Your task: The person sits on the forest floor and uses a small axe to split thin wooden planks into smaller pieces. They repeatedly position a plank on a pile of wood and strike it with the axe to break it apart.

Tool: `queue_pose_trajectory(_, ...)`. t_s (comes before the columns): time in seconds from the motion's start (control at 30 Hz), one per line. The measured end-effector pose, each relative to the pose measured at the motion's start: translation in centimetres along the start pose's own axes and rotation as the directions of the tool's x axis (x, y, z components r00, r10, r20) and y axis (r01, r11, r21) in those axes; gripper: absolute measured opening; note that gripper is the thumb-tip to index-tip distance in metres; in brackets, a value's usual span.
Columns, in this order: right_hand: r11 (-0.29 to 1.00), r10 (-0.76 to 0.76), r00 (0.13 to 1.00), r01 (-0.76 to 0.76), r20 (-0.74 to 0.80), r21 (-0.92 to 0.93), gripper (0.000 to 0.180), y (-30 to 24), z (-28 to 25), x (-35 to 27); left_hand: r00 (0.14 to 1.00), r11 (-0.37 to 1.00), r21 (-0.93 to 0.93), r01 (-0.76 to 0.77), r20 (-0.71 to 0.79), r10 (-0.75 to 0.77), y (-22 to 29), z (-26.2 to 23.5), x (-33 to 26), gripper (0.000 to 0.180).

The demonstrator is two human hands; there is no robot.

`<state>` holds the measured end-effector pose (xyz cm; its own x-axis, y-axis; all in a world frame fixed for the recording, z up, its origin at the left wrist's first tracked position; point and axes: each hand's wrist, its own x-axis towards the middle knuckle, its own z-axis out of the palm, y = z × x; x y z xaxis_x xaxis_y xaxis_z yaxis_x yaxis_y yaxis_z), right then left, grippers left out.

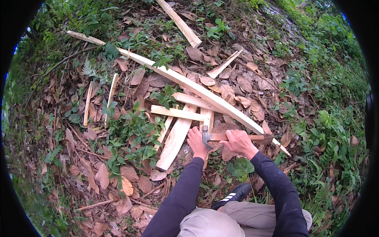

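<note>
A claw hammer (256, 137) lies crosswise in my right hand (240, 143), whose fingers wrap round its wooden handle. Its metal head hangs just over my left hand (197, 143) and hides part of it. My left hand is closed, its fingers bent together at the ends of the wood pieces; what they pinch, if anything, is hidden. Beside it lies a wide pale board (175, 144), crossed by a short wooden slat (177, 113). Another board (199, 101) sits behind them, and an upright-running strip (207, 118) passes under the hammer head.
A long wooden beam (185, 82) runs diagonally behind the pile. Farther off lie a thick plank (179, 24) and a split piece (224, 65). Two thin stakes (111, 93) stand or lean at the left. Dry leaves and green plants cover the ground; my shoe (233, 195) is close below.
</note>
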<state>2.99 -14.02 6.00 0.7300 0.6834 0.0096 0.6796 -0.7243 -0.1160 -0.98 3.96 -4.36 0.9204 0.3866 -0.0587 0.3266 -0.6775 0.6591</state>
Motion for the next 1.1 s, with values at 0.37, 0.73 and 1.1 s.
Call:
queue_pose_trajectory(0.37,0.994,0.044,0.999,-0.04,0.03,-0.101,0.053,2.3,1.5,0.3,0.995,0.997,0.007,0.079,0.06,-0.079,1.0,-0.2,0.4,0.027)
queue_pose_trajectory(0.73,0.987,-0.123,0.992,0.123,0.014,-0.107,0.053,3.0,1.3,0.0,0.998,0.998,0.053,0.031,0.057,-0.034,0.3,0.2,0.2,0.027)
queue_pose_trajectory(1.1,0.982,-0.127,0.992,0.126,0.001,-0.138,0.055,2.5,0.5,1.7,0.999,0.999,0.047,0.016,0.028,-0.017,0.4,0.2,0.2,0.035)
